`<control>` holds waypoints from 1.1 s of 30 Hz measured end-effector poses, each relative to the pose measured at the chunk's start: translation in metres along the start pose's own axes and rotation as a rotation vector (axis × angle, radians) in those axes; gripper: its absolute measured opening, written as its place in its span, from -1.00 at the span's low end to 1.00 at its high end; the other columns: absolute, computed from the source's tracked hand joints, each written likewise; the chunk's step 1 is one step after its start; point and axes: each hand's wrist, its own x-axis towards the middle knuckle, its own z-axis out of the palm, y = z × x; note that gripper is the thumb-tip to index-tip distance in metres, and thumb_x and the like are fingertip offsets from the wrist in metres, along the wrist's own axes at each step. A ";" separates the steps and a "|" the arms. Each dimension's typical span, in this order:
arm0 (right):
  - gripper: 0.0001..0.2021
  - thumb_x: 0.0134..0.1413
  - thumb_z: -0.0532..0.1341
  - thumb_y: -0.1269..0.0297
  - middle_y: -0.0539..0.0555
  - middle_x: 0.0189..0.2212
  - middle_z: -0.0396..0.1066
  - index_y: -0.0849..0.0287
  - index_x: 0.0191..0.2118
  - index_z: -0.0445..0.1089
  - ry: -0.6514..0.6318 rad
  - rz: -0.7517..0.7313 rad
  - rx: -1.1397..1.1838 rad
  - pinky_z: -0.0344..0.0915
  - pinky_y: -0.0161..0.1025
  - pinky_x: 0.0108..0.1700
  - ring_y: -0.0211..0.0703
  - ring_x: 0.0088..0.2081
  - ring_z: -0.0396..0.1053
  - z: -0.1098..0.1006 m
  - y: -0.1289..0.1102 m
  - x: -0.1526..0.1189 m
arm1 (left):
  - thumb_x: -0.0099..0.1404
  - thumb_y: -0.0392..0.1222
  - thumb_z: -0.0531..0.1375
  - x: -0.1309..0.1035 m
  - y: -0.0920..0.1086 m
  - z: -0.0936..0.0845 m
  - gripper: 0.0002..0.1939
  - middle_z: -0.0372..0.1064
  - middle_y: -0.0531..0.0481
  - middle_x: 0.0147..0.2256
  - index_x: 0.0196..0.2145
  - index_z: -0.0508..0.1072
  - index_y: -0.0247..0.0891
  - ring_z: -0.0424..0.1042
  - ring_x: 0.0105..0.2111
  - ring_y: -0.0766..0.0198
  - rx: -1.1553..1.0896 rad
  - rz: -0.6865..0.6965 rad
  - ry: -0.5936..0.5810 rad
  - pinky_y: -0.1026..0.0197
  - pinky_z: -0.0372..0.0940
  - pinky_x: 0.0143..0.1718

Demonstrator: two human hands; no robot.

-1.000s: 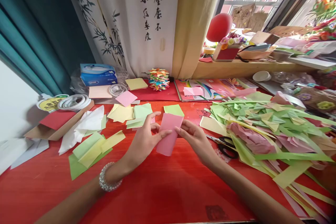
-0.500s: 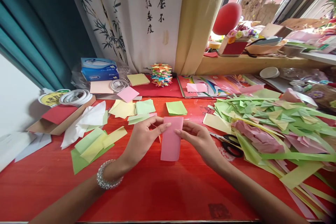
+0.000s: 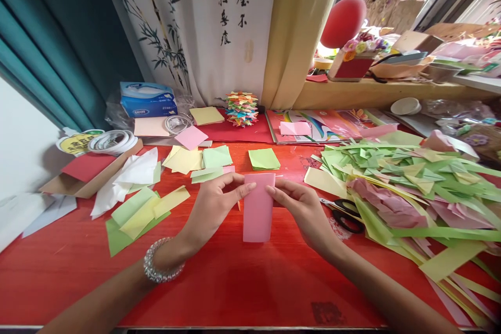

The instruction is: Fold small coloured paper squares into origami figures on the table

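A pink paper strip (image 3: 258, 214) hangs upright over the red table, pinched near its top by both hands. My left hand (image 3: 215, 201) grips its upper left edge, thumb in front and fingers behind; a beaded bracelet circles that wrist. At the upper right edge, my right hand (image 3: 303, 209) pinches the strip the same way. Just beyond the strip lies a stack of green squares (image 3: 264, 159). Pale green paper (image 3: 206, 175) lies behind my left hand, and black-handled scissors (image 3: 346, 214) lie to the right of my right hand.
Green, yellow and pink paper scraps (image 3: 415, 177) cover the right side of the red table (image 3: 219, 287). Loose sheets (image 3: 146, 214) and a cardboard tray (image 3: 125, 159) are at left. A folded-paper ornament (image 3: 241, 109) and a tissue box (image 3: 147, 99) stand at the back.
The pink strip has turned slightly and hangs straighter. My right hand has shifted a little to the right, its thumb now higher and nearer the strip's edge. The view has moved slightly.
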 end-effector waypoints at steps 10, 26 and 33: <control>-0.78 0.03 0.18 0.19 0.04 -0.38 0.47 0.19 -0.27 0.47 0.024 0.029 -0.006 0.35 -0.23 -0.23 -0.17 -0.33 0.41 -0.001 0.000 0.002 | 0.18 -0.08 0.15 0.000 -0.003 0.000 -0.82 0.34 0.03 -0.43 -0.39 0.43 -0.25 0.30 -0.41 0.31 -0.045 -0.031 -0.043 0.26 0.23 -0.37; -0.75 0.00 0.18 0.13 -0.02 -0.52 0.33 0.23 -0.45 0.40 -0.070 0.156 -0.151 0.21 -0.36 -0.41 -0.31 -0.46 0.25 0.007 0.011 -0.003 | 0.19 -0.07 0.14 0.000 -0.003 0.006 -0.79 0.40 0.03 -0.43 -0.47 0.47 -0.20 0.35 -0.37 0.26 0.260 0.141 -0.058 0.20 0.23 -0.31; -0.72 -0.05 0.20 0.09 0.01 -0.56 0.39 0.23 -0.51 0.38 -0.103 0.223 -0.128 0.34 -0.27 -0.38 -0.22 -0.47 0.38 0.012 0.016 -0.008 | 0.10 -0.04 0.20 0.017 -0.003 -0.016 -0.79 0.46 0.00 -0.44 -0.45 0.52 -0.22 0.38 -0.38 0.20 0.160 0.077 0.112 0.18 0.25 -0.36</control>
